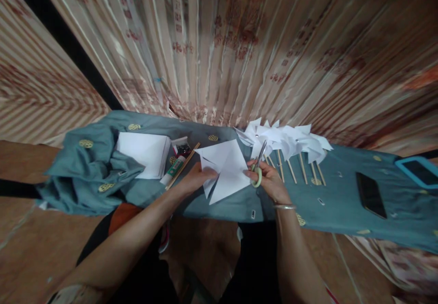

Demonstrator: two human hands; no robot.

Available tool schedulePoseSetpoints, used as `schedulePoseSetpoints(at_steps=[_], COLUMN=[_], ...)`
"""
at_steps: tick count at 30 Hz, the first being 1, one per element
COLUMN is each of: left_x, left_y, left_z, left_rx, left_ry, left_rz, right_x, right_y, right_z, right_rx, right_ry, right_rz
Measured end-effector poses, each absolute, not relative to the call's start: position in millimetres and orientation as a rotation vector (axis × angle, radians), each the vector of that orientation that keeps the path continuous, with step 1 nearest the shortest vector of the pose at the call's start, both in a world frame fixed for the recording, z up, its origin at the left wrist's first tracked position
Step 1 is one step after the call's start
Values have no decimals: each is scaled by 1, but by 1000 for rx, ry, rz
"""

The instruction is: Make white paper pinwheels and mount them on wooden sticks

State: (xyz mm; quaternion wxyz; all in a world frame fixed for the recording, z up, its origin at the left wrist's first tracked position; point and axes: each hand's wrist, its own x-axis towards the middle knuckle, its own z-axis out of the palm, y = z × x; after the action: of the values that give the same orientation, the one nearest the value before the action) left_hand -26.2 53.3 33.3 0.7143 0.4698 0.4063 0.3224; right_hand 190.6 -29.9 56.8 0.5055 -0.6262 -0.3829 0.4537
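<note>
While the right hand (270, 178) was closed around the pale green handles of a pair of scissors (259, 165), its blades pointed up and away toward the far edge of a white paper sheet (227, 169), the left hand (195, 179) pinched that sheet at its near left edge, fingers curled over the paper. The sheet was held just above the worktop (342, 203), between the two hands, already cut or folded into pointed flaps. It looked thin and very light, limp enough to sag where unsupported and easy to crease or tear; a grip close to the cutting line, at the edge, seemed the safest hold. The scissors looked small, stiff and light, with the blade tips the part to mind. A thin bangle (284, 207) sat on the right wrist.

Just left of the left hand lay a glue stick (174, 169) and a wooden stick (183, 166) lying aslant, and beyond them a stack of white paper (143, 154). Behind the right hand a row of finished white paper pinwheels (290, 140) on wooden sticks lay side by side, heads toward the wall. Well apart to the right rested a dark phone (370, 195), and at the far right edge a device in a blue case (419, 170).

A blue-grey cloth (89, 171) with small gold medallions covered the worktop, bunched into folds at the left end. Pale patterned curtains (239, 34) with reddish motifs hung behind it, and the floor (20, 244) below was brown.
</note>
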Motion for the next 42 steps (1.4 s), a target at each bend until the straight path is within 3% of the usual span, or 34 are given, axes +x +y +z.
schedulePoseSetpoints(at_steps=[12,24,42], left_x=[-22,-25,-26], left_y=[59,67,65], left_z=[37,20,24], left_rx=[853,1081,1032], left_ry=[790,1031,932], left_rz=[650,668,579], right_x=[181,174,187], right_y=[-20,-16,-17], right_z=[48,38,34], right_rx=[-1511,-1523,-1489], right_ry=[-736,-744,-684], right_rz=[1054,987,848])
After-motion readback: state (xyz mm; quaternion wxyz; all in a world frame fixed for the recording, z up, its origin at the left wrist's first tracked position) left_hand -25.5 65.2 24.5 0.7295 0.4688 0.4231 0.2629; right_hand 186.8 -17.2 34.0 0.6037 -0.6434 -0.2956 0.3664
